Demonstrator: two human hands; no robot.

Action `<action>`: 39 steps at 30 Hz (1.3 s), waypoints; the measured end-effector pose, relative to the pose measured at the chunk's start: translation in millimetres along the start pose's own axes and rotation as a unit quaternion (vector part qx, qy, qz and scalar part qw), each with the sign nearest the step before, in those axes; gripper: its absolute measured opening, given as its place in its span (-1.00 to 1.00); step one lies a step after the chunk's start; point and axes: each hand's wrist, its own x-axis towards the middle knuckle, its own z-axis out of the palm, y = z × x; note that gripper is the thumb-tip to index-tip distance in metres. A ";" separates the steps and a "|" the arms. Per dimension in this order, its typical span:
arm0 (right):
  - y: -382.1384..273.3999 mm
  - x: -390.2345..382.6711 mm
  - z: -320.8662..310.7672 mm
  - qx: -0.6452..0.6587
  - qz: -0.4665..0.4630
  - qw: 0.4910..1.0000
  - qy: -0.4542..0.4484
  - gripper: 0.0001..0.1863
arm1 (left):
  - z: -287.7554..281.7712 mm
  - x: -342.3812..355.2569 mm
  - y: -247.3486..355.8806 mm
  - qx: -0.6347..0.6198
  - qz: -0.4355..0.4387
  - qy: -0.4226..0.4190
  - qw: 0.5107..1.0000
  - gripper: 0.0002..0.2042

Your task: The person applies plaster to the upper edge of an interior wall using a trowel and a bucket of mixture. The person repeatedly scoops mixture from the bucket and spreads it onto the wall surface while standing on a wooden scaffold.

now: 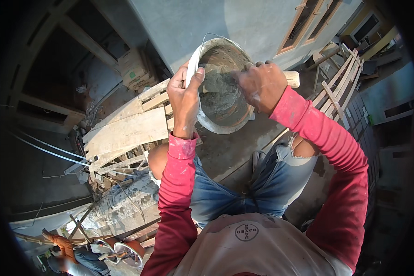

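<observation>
A whitish bucket (216, 129) with a thin wire handle is held up in front of me, tilted so that its inside shows. Wet grey mortar (223, 108) coats its bottom and walls. My left hand (185, 89) is closed on the bucket's left rim, thumb on the inner side. In my right hand (262, 85) is a trowel (291, 79), its pale wooden grip sticking out to the right of my fist. The trowel's blade points into the bucket and is smeared by motion, so its outline is unclear. Mortar smudges mark my right hand.
Wooden planks (129, 131) form a platform at left, near a cardboard box (135, 69). A grey plastered wall (188, 27) rises ahead. Slatted timber (340, 87) lies at right. Far below left, another person in orange sleeves (62, 244) is beside a reddish bucket (134, 248).
</observation>
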 end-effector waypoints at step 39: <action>61.5 -48.6 52.2 0.194 0.093 0.976 0.010 -0.49 | -18.2 -8.8 3.1 0.017 -0.017 0.085 0.996 -0.73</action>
